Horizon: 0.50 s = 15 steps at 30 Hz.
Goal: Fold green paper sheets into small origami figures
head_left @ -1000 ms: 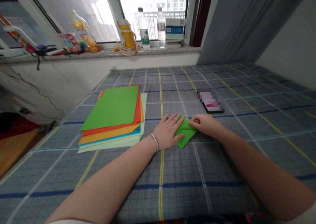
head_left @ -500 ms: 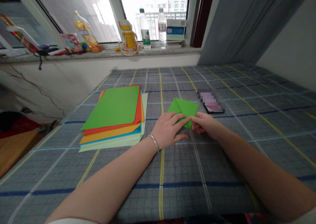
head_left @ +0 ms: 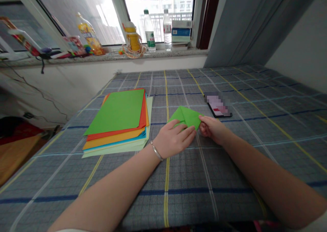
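A folded sheet of green paper [head_left: 190, 116] lies between my two hands over the checked cloth. Crease lines run down from its top point, and its lower edge is hidden behind fingers. My left hand [head_left: 175, 138], with a silver bangle at the wrist, has its fingers bent over the paper's lower left part; its thumb is out of sight below. On the other side, my right hand [head_left: 213, 128] pinches the right corner between thumb and forefinger, its remaining fingers curled in.
To the left sits a stack of coloured paper [head_left: 117, 111], green on top. A phone [head_left: 218, 105] rests beyond my right hand. Bottles [head_left: 150, 31], a yellow cup [head_left: 133, 39] and boxes [head_left: 182, 31] line the windowsill behind the cloth-covered surface [head_left: 189, 198].
The green paper has turned and shifted slightly left. My left thumb has tucked in under my hand, and my right fingers now grip the paper's right corner instead of its lower edge.
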Each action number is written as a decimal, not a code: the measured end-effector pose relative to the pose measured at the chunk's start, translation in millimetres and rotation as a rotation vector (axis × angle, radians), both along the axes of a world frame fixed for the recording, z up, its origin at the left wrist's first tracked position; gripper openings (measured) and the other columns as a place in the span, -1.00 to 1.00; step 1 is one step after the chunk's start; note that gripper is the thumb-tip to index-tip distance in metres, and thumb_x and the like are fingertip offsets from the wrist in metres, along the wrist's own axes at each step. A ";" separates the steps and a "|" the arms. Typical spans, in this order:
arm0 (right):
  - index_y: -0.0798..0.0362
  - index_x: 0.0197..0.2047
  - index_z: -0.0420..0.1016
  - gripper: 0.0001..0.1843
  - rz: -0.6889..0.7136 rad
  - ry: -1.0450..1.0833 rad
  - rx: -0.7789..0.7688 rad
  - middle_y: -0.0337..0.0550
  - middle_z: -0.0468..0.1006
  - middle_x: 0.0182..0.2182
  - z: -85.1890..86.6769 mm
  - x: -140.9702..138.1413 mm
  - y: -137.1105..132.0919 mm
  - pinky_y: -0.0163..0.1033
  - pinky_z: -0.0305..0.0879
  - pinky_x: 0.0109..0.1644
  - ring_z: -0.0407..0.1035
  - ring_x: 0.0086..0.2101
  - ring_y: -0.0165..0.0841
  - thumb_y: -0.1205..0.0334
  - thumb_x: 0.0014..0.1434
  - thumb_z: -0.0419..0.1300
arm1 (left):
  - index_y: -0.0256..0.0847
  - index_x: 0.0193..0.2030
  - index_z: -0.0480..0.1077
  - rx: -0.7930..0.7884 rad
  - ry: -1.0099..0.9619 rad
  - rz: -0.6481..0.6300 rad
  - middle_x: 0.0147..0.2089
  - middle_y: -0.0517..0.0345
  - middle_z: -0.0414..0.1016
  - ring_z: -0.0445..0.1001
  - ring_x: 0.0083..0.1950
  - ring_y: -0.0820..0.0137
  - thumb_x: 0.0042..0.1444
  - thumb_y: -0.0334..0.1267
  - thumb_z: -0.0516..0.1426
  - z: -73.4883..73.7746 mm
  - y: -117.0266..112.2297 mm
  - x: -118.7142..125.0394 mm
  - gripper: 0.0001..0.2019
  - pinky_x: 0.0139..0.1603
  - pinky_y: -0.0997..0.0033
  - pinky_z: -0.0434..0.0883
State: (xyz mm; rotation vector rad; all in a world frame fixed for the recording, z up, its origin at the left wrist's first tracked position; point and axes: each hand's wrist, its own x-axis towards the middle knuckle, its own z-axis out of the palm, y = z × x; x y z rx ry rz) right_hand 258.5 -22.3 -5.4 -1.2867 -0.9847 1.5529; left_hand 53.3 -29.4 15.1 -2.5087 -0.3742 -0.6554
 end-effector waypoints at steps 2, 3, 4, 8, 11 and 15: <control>0.02 -0.53 0.18 -0.61 -0.038 0.003 0.010 -0.41 0.20 -0.74 0.1 2.3 2.1 -0.41 -0.06 -0.66 0.05 -0.72 -0.56 -0.07 0.00 0.22 | -0.19 -0.02 0.40 0.024 -0.012 -0.020 0.01 0.18 0.55 0.50 -0.07 0.40 0.32 -0.37 -0.03 0.0 1.9 -2.0 -0.78 0.03 0.22 0.33; 0.03 -0.53 0.19 -0.63 -0.052 0.006 0.011 -0.40 0.21 -0.73 0.0 3.6 2.9 -0.42 -0.06 -0.66 0.04 -0.71 -0.56 -0.04 0.00 0.22 | -0.19 -0.04 0.41 0.032 -0.013 -0.016 -0.01 0.20 0.55 0.49 -0.07 0.40 0.32 -0.37 -0.02 0.0 3.0 -2.8 -0.79 0.04 0.22 0.33; 0.04 -0.53 0.21 -0.66 -0.066 0.007 0.011 -0.39 0.22 -0.72 -0.1 4.7 3.4 -0.42 -0.06 -0.65 0.05 -0.71 -0.56 -0.01 0.00 0.21 | -0.18 -0.06 0.41 0.036 -0.010 -0.005 -0.01 0.21 0.56 0.49 -0.07 0.40 0.32 -0.36 -0.02 0.0 3.9 -3.3 -0.79 0.05 0.22 0.33; 0.06 -0.49 0.31 -0.77 -0.052 -0.009 0.012 -0.34 0.28 -0.68 -0.9 6.6 3.4 -0.42 0.00 -0.63 0.12 -0.67 -0.54 0.08 0.06 0.14 | -0.18 -0.11 0.42 -0.002 0.001 0.107 0.04 0.18 0.52 0.48 -0.07 0.36 0.32 -0.34 -0.04 -0.2 5.6 -1.9 -0.79 0.02 0.19 0.34; 0.08 -0.46 0.38 -0.79 0.002 -0.020 0.012 -0.28 0.36 -0.64 -0.6 6.0 2.7 -0.42 0.05 -0.60 0.19 -0.63 -0.53 0.11 0.07 0.13 | -0.22 0.11 0.33 -0.060 -0.002 0.234 0.15 0.07 0.44 0.45 0.00 0.29 0.33 -0.34 -0.07 -1.2 5.8 1.5 -0.72 0.00 0.15 0.35; 0.11 -0.42 0.45 -0.78 0.060 -0.023 0.020 -0.20 0.46 -0.57 0.4 5.0 2.2 -0.42 0.06 -0.59 0.22 -0.61 -0.52 0.10 0.02 0.20 | -0.28 0.23 0.22 -0.097 0.002 0.371 0.23 0.01 0.36 0.41 0.05 0.23 0.32 -0.37 -0.07 -4.2 7.8 3.2 -0.64 0.01 0.11 0.34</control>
